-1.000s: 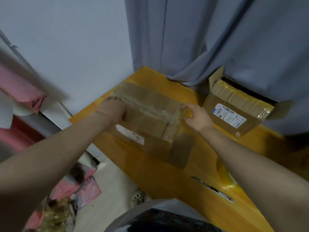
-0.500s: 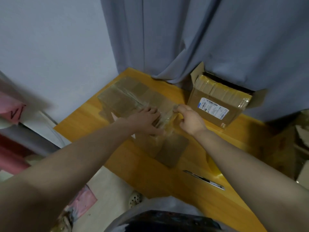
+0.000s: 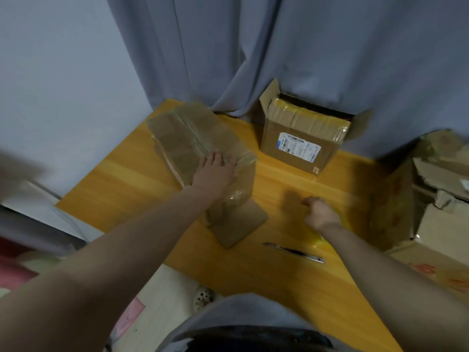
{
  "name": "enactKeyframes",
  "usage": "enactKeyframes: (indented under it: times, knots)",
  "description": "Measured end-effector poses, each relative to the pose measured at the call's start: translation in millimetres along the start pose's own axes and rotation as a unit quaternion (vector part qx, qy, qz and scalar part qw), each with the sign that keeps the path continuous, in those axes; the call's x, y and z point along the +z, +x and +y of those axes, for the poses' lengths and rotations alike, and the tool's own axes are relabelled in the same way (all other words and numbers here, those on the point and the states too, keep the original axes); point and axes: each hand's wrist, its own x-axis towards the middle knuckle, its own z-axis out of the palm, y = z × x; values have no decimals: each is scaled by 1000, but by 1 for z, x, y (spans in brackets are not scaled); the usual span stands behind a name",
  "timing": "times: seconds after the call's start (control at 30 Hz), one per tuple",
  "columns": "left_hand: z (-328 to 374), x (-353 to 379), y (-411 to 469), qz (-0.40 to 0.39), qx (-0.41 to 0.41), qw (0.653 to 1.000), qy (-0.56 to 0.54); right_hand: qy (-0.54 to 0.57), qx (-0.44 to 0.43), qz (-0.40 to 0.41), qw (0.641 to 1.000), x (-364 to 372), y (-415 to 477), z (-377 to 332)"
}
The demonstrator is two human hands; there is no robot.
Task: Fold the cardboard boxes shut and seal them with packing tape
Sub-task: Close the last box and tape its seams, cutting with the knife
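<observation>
A long, tape-covered cardboard box [image 3: 182, 138] lies on the wooden table [image 3: 121, 184], with one loose flap [image 3: 238, 224] sticking out at its near end. My left hand [image 3: 215, 171] presses flat on the box top near that end, fingers straight. My right hand [image 3: 319, 214] is off the box, blurred, low over the table above a yellow tape roll [image 3: 330, 235]; its fingers look loosely curled and whether it holds anything is unclear. A second box [image 3: 299, 146] with a shipping label stands at the back, its top flaps open.
A utility knife [image 3: 294, 252] lies on the table near the front edge. Several torn cardboard boxes [image 3: 431, 199] are piled at the right. A grey curtain [image 3: 279, 47] hangs behind the table. The table's left edge drops to the floor.
My right hand let go of the long box's end and moved right and toward me, over the tape roll. My left hand stays on the box top. The view has turned to the right.
</observation>
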Motion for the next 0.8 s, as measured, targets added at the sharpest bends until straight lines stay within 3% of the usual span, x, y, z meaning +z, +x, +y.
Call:
enactKeyframes:
  times: [0.23, 0.4, 0.47, 0.57, 0.63, 0.7, 0.8]
  knots:
    - [8, 1, 0, 10, 9, 1000, 8, -166, 72, -39, 983, 23, -10, 48]
    - [8, 6, -3, 29, 21, 999, 3, -224, 58, -39, 972, 34, -18, 59]
    - [12, 2, -7, 34, 31, 999, 2, -192, 50, -30, 980, 35, -20, 59]
    - [21, -1, -16, 91, 69, 993, -34, -36, 39, -38, 998, 26, -17, 58]
    - [29, 0, -24, 145, 114, 980, -78, 55, -28, -44, 997, 12, -17, 46]
    - [39, 2, -30, 160, 155, 964, -147, 181, -102, -38, 977, 2, -22, 30]
    - [55, 0, -37, 92, 142, 945, -280, 322, -173, -43, 930, -13, -40, 0]
